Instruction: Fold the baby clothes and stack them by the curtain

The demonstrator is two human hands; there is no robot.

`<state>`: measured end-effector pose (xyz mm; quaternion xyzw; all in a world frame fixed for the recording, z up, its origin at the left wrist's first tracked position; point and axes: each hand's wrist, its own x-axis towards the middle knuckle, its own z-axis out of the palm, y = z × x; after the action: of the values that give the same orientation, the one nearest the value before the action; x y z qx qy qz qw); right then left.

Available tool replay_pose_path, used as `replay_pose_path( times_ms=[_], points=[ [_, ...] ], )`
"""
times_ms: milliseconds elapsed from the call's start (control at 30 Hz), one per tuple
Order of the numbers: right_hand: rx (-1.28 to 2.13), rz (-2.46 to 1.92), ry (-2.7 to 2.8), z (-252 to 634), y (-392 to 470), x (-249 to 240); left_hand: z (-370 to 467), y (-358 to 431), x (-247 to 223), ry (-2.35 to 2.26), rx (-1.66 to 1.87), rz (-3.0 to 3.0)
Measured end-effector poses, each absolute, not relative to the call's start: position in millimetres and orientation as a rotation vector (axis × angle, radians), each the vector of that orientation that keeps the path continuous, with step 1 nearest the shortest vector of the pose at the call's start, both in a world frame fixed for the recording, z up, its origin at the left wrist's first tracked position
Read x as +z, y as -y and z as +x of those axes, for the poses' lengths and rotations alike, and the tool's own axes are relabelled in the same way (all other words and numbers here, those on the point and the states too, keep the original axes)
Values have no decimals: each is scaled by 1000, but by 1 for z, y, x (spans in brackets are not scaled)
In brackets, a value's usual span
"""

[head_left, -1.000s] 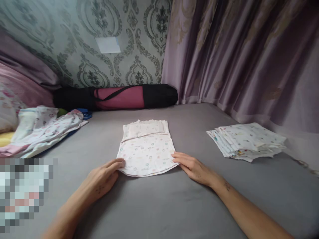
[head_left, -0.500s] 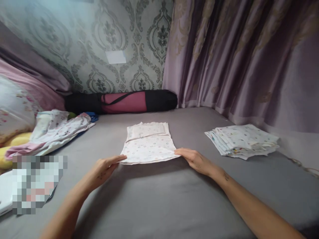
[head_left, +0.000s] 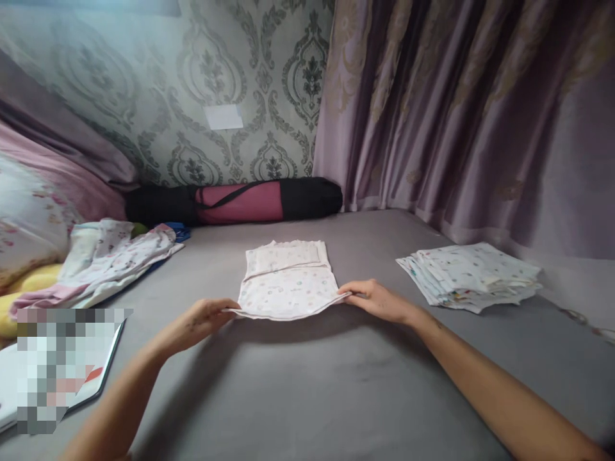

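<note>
Near hem coming up off the bed

Both hands, left hand point(head_left: 202, 318) and right hand point(head_left: 379, 299), are pinching the white printed cotton cloth point(head_left: 287, 282), lifting its near edge, flat 1 second ago, off the grey bedsheet point(head_left: 307, 384).

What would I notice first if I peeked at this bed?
Probably the small printed cloth in the middle of the grey bed, with the left hand and right hand pinching its two near corners and lifting that edge. Next, the stack of folded cloths on the right by the purple curtain, and the black-and-pink roll bag against the back wall.
</note>
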<state>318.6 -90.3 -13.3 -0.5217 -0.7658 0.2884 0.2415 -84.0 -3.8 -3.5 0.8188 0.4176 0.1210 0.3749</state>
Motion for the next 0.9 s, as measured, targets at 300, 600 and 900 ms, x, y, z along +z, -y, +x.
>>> replay_pose_path(
  times_ms=[300, 600, 900],
  points=[
    [762, -1395, 1678, 319, 36, -32, -64, -18, 9, -1229, 672, 1769],
    [426, -1983, 1366, 293, -31, -47, -26, -67, -21, -1505, 918, 1766],
    [256, -2164, 1419, 270, -56, -39, 4, -102, -43, -1972, 799, 1965]
  ],
)
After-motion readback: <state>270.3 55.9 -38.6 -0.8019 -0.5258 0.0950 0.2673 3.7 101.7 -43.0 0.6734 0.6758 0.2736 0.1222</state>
